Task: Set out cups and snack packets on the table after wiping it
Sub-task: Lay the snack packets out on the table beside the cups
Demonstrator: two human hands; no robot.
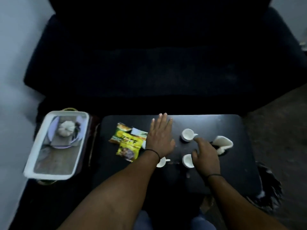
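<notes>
Right hand (pixel 206 156) touches empty white cup (pixel 187 161).

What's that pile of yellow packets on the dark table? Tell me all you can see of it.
The snack packets are a small loose heap of glossy, crinkled pouches, seemingly plastic or foil, mostly yellow and green with dark lettering too blurred to read. One paler, whitish packet pokes out at the heap's far right. They overlap, lying flat and fanned at different angles, on the left part of the black table. The flat, open left hand lies against their right edge, covering part of them.
</notes>
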